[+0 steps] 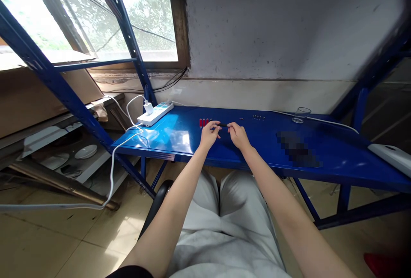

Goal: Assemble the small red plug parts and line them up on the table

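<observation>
My left hand (210, 133) and my right hand (238, 134) meet over the blue metal table (180, 141). Both pinch a thin dark rod-like piece (224, 125) that spans between their fingertips, just above the tabletop. Right behind my left hand stands a short row of small red pieces (204, 121). Several tiny dark parts (258, 117) lie in a row further back, to the right of my hands.
A white power strip (155, 113) with a plugged charger and white cable sits at the table's back left. A clear glass (301, 114) stands at the back right, and a white flat object (390, 155) lies at the right edge. Blue rack uprights flank the table.
</observation>
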Action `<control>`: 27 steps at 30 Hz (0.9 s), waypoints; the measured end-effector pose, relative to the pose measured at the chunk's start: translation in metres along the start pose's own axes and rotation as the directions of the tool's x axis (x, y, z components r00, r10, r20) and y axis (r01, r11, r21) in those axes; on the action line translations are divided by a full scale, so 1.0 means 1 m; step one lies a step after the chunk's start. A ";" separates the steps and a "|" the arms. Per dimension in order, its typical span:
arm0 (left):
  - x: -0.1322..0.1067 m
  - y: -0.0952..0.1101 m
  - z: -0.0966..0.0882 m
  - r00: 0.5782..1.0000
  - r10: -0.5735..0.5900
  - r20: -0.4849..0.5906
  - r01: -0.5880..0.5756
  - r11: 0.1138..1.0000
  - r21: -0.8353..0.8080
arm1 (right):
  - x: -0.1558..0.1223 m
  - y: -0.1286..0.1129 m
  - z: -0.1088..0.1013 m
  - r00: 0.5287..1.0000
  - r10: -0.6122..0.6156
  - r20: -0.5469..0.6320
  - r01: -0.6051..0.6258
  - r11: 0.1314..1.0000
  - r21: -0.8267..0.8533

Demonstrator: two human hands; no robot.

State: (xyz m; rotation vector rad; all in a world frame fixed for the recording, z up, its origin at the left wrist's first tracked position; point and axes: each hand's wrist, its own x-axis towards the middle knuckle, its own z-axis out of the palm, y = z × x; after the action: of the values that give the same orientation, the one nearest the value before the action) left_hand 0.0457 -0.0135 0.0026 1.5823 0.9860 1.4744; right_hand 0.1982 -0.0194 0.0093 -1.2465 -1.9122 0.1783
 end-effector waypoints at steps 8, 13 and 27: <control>0.001 -0.004 0.002 0.999 0.004 0.049 -0.003 1.000 -0.013 | -0.004 -0.008 -0.001 0.999 0.030 0.031 -0.030 1.000 -0.010; 0.000 -0.002 0.001 0.999 -0.007 0.038 0.005 1.000 0.027 | -0.002 -0.009 0.001 0.999 0.048 0.005 -0.047 0.991 -0.129; 0.000 0.000 0.004 0.992 -0.016 0.126 0.008 0.998 0.060 | 0.001 0.006 0.010 0.988 -0.001 -0.154 -0.023 0.989 -0.148</control>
State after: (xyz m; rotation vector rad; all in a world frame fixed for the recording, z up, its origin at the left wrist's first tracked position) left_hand 0.0495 -0.0136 0.0026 1.6869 0.9722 1.3304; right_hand 0.1955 -0.0128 0.0006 -1.3298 -1.8119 -0.0557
